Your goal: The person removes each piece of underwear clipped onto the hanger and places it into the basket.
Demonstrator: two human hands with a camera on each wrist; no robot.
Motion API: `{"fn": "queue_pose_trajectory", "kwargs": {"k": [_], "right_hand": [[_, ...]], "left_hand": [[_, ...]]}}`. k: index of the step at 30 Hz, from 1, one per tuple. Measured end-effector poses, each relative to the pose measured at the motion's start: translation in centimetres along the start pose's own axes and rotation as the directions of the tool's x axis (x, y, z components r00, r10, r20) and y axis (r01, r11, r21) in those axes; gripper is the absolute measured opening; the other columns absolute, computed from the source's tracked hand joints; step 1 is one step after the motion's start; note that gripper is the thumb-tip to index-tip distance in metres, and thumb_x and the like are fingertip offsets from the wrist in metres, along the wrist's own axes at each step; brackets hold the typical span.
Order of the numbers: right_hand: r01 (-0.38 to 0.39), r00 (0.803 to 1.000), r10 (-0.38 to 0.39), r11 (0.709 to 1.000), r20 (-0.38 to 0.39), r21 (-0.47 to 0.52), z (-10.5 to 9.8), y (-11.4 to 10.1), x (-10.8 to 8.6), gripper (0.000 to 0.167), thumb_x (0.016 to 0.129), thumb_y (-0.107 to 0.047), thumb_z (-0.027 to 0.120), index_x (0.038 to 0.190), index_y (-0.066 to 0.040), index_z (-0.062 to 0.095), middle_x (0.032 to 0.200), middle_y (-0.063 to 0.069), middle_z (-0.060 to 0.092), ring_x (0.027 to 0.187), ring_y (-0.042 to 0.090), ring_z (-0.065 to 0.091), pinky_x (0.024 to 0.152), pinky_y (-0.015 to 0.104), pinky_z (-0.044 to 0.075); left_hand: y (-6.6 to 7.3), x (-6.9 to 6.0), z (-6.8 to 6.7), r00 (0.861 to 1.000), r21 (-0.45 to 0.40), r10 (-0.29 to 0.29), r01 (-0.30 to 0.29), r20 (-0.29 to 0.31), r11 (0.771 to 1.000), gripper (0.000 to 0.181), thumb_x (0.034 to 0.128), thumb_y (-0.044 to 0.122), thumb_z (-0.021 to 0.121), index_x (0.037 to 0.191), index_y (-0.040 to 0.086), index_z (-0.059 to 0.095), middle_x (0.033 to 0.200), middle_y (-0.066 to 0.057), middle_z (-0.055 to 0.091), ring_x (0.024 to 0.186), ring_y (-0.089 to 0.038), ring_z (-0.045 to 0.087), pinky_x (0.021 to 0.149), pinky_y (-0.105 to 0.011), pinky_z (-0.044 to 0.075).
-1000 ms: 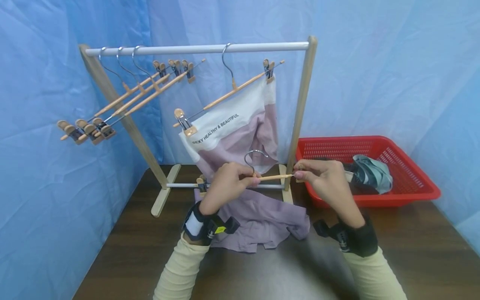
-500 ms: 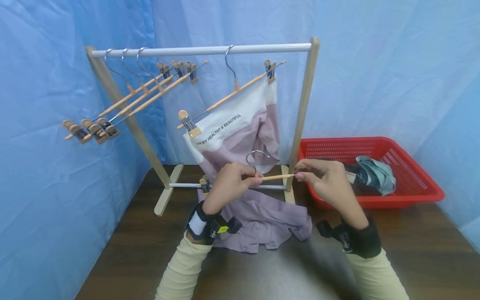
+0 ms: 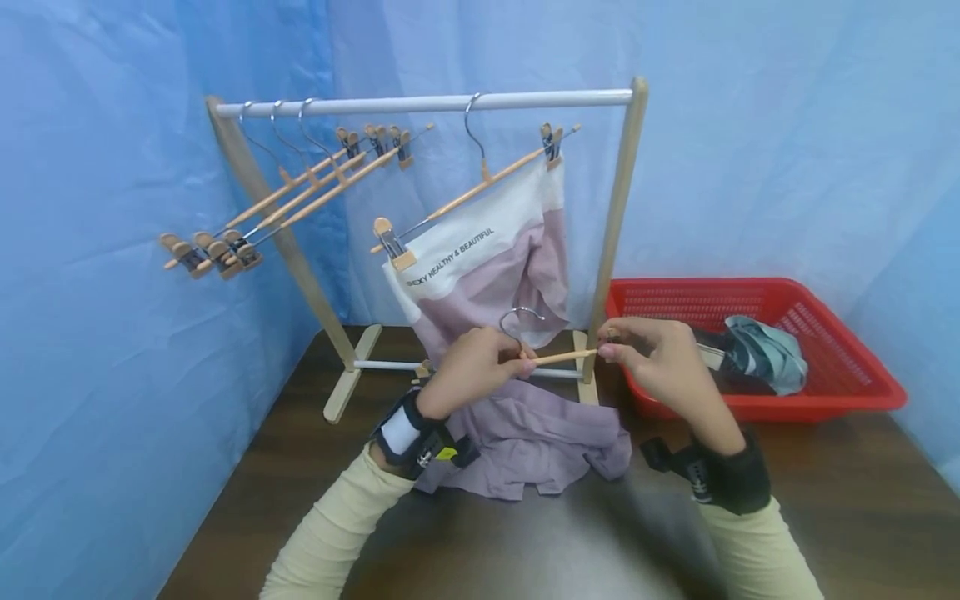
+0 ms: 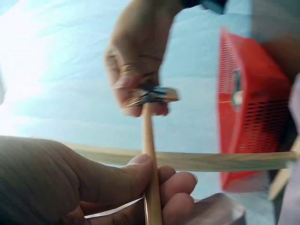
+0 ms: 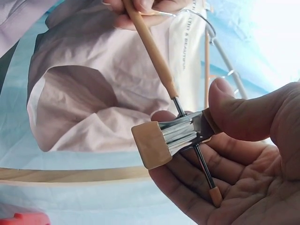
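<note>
1. Between the two hands, just in front of the rack: a slim light-wood-coloured hanger bar (image 3: pixel 562 357) with a curved silver metal hook (image 3: pixel 517 315) and a metal rod at its end. It's held clear of the table, roughly level.
2. Left hand (image 3: pixel 472 371) — thumb and curled fingers pinch the bar near the hook's base.
3. Right hand (image 3: pixel 667 358) — grips a tan-and-silver spring clip (image 5: pixel 152 146) on the rod, thumb on one tan pad, fingers curled under. Rod passes through the clip; its tan end cap (image 5: pixel 215 197) lies over the fingers. Clip's bite: can't tell.
4. Second tan clip (image 3: pixel 422 369) peeks out behind the left hand; can't tell whether it holds cloth.
5. Below the hands: a crumpled mauve fabric garment (image 3: pixel 540 442) on a dark brown wooden table (image 3: pixel 600 550).
6. Behind: a pale wooden A-frame rack (image 3: pixel 626 183) with a white round rail (image 3: pixel 420 103). On its right half, a white-and-mauve garment with black lettering (image 3: pixel 480 267) hangs from two clips; on its left, three matching wooden-coloured clip hangers (image 3: pixel 321 201) sit close together.
7. Right of the rack: a red perforated plastic basket (image 3: pixel 862 375), grey-green cloth (image 3: pixel 768 354) inside.
</note>
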State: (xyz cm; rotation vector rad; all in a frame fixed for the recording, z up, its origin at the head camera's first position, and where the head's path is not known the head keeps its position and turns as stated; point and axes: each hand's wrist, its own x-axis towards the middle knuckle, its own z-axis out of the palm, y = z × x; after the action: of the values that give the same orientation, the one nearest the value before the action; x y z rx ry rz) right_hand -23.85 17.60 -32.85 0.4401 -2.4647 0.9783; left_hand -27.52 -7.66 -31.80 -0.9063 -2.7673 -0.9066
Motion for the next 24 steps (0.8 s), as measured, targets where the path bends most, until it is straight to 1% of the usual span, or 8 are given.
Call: {"fn": "queue_pose_trajectory", "kwargs": {"k": [3,7,11,13,15,17,22,24], "right_hand": [[-0.002,1.0,0.002,1.0,0.019,0.012,-0.1,0.1,0.0,0.022,0.09,-0.008,0.077,0.111,-0.003,0.075,0.095,0.013,0.076,0.081,0.026,0.065,0.075,0.036,0.055],[-0.005,0.999,0.003,0.999,0.048,0.041,-0.4,0.3,0.0,0.024,0.089,-0.009,0.078,0.113,-0.003,0.075,0.095,0.012,0.077,0.082,0.026,0.066,0.077,0.037,0.055],[0.002,0.997,-0.007,0.998,0.08,0.06,-0.7,0.6,0.1,0.028,0.089,-0.009,0.078,0.116,-0.004,0.074,0.1,0.013,0.077,0.088,0.027,0.067,0.083,0.048,0.059],[0.009,0.995,-0.016,0.998,0.094,0.064,-0.9,0.7,0.0,0.029,0.09,-0.01,0.078,0.118,-0.003,0.074,0.104,0.014,0.077,0.093,0.029,0.068,0.086,0.054,0.059],[0.025,0.994,-0.032,0.998,0.106,0.062,-1.0,0.8,0.0,0.031,0.089,-0.01,0.078,0.119,-0.003,0.073,0.106,0.015,0.076,0.096,0.03,0.068,0.086,0.057,0.059],[0.051,0.992,-0.057,0.997,0.111,0.057,-0.9,0.9,0.0,0.032,0.089,-0.01,0.079,0.119,-0.003,0.073,0.105,0.014,0.077,0.095,0.03,0.068,0.085,0.054,0.06],[0.119,0.987,-0.123,0.992,0.105,0.041,-0.6,1.2,0.1,0.032,0.088,-0.01,0.08,0.119,-0.003,0.074,0.103,0.011,0.077,0.091,0.024,0.068,0.081,0.027,0.057],[0.145,0.984,-0.149,0.988,0.096,0.043,-0.4,1.3,0.2,0.033,0.089,-0.012,0.079,0.12,-0.004,0.073,0.106,0.012,0.077,0.093,0.026,0.069,0.081,0.03,0.059]], "left_hand": [[0.2,0.1,-0.5,0.995,-0.008,-0.015,0.016,0.102,1.0,0.011,0.096,0.019,0.072,0.098,0.012,0.08,0.084,0.004,0.077,0.064,-0.006,0.057,0.06,-0.021,0.044],[0.4,0.1,-1.4,0.977,-0.034,-0.012,0.02,0.215,0.999,0.011,0.0965,0.014,0.07,0.102,0.01,0.079,0.088,0.002,0.077,0.067,-0.005,0.057,0.06,-0.018,0.044],[0.5,0.2,-1.9,0.954,-0.097,-0.038,0.07,0.297,0.993,0.012,0.0944,0.012,0.073,0.105,0.008,0.078,0.095,-0.001,0.08,0.064,-0.005,0.057,0.053,-0.018,0.036],[0.6,0.2,-2.0,0.943,-0.121,-0.053,0.097,0.327,0.988,0.014,0.0929,0.01,0.074,0.106,0.006,0.077,0.097,-0.002,0.08,0.068,-0.004,0.064,0.054,-0.017,0.04],[0.7,0.3,-2.1,0.936,-0.121,-0.052,0.1,0.348,0.988,0.017,0.0917,0.007,0.074,0.108,0.005,0.076,0.097,-0.004,0.08,0.074,-0.007,0.071,0.058,-0.017,0.045],[1.0,0.2,-2.2,0.931,-0.093,-0.043,0.082,0.362,0.992,0.018,0.0908,0.005,0.074,0.109,0.004,0.076,0.094,-0.005,0.08,0.076,-0.009,0.073,0.063,-0.018,0.05],[1.5,0.0,-2.5,0.921,-0.06,-0.035,0.063,0.387,0.996,0.019,0.0897,0.005,0.075,0.109,0.001,0.076,0.09,-0.007,0.08,0.076,-0.012,0.074,0.071,-0.019,0.055],[1.7,-0.1,-2.5,0.918,-0.066,-0.044,0.076,0.394,0.995,0.019,0.0899,0.005,0.075,0.108,0.0,0.076,0.091,-0.008,0.08,0.077,-0.012,0.074,0.071,-0.019,0.056]]}}
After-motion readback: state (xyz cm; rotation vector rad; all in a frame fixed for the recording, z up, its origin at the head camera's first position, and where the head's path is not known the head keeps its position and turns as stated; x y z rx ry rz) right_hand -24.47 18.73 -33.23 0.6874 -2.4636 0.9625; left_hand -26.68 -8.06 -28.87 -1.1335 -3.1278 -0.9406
